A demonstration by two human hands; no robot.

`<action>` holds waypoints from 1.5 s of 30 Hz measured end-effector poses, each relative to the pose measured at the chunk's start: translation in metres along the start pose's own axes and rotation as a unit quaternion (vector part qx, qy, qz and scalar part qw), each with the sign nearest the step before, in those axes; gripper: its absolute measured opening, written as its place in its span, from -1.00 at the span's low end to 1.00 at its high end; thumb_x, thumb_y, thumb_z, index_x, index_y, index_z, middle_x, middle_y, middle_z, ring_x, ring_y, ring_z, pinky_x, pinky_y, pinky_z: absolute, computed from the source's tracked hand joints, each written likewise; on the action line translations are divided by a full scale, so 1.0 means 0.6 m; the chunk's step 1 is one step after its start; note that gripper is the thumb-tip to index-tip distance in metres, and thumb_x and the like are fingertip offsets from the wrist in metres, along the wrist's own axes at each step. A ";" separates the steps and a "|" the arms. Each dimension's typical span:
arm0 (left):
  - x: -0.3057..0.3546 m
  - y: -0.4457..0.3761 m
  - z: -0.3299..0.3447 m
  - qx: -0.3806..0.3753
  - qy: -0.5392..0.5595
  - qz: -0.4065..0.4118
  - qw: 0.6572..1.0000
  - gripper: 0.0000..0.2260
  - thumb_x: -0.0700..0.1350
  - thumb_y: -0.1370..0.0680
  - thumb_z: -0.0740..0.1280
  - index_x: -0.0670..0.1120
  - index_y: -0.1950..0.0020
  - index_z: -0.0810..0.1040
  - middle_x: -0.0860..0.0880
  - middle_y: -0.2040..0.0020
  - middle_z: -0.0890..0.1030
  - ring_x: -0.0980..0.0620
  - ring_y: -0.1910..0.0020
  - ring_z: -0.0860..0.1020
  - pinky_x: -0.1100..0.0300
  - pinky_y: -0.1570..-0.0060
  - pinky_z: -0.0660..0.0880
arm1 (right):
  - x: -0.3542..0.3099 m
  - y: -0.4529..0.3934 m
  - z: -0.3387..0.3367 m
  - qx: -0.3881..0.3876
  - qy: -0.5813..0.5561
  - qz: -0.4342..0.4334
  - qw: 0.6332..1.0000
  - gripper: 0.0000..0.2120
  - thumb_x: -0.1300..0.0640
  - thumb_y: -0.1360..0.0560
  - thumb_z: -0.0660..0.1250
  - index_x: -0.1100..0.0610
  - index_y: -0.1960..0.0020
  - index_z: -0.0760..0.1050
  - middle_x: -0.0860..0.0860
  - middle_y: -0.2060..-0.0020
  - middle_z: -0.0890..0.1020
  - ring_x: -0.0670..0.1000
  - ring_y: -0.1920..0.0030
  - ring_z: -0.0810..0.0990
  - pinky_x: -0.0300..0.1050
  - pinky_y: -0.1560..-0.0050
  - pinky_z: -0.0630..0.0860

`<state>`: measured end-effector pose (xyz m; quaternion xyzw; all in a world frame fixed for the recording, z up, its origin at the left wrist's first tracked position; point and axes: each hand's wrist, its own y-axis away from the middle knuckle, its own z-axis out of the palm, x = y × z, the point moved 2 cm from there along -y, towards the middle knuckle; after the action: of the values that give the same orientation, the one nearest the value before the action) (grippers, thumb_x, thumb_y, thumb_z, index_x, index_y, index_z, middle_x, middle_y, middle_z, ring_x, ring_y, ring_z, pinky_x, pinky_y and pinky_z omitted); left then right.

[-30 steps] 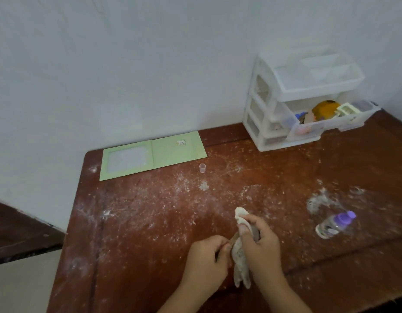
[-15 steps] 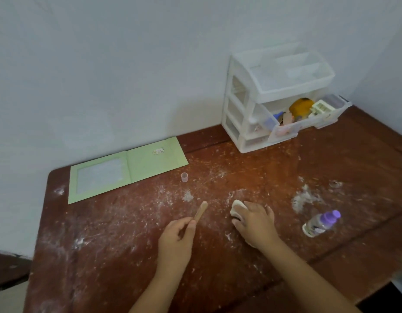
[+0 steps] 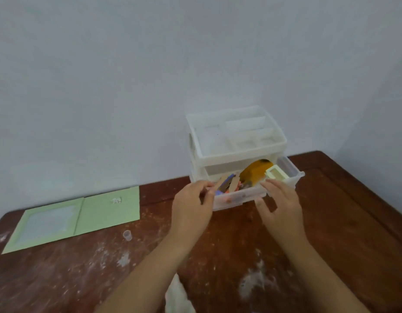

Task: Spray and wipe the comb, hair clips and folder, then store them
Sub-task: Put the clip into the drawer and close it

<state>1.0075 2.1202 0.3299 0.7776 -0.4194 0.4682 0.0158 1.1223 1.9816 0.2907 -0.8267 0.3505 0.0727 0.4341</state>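
I see my left hand point(image 3: 192, 205) at the near left corner of the open drawer point(image 3: 245, 195), fingers curled and pinching a tan clip point(image 3: 220, 182) whose far end reaches over the drawer's edge; motion blur smears the fingertips, so I cannot make out exactly how the clip sits in the pinch. Just beyond that hand, inside the drawer, I make out a second tan clip point(image 3: 235, 182) lying among blue and reddish bits too blurred to name. My right hand point(image 3: 280, 205) hovers at the drawer's front wall, fingers loosely spread and holding nothing; I cannot tell whether its fingertips touch the plastic. Just past its fingertips a pale green clip point(image 3: 276, 175) leans on the drawer's rim, and left of that a yellow-orange object point(image 3: 255, 171) fills the drawer's middle, its shape half hidden under the organizer point(image 3: 236, 134) above. Whether the comb is in there I cannot tell. Well to the left of my left hand the green folder point(image 3: 71, 220) lies open and flat on the table point(image 3: 342, 222), against the wall, and a small clear cap point(image 3: 127, 234) stands just near its closer edge. Between my forearms, at the bottom edge, a white cloth point(image 3: 178, 297) is cut off by the frame. White powdery smears point(image 3: 254, 281) mark the wood beneath my right forearm.
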 end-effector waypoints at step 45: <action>-0.063 -0.132 0.073 0.003 -0.349 0.214 0.912 -0.64 -0.04 -0.46 0.18 -0.25 -0.06 0.59 -0.22 -0.04 0.65 -0.23 -0.03 0.61 0.00 0.05 0.56 | 0.045 -0.047 0.162 -0.061 -0.539 0.582 0.606 -0.50 0.35 -0.45 0.32 0.18 -0.29 0.18 0.10 -0.02 0.41 0.01 0.14 0.49 -0.11 -0.04 0.47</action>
<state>1.0835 2.1775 0.3063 0.7828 -0.5536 0.1605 -0.2344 1.1786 2.0532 0.2384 -0.2845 0.4550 0.7632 0.3598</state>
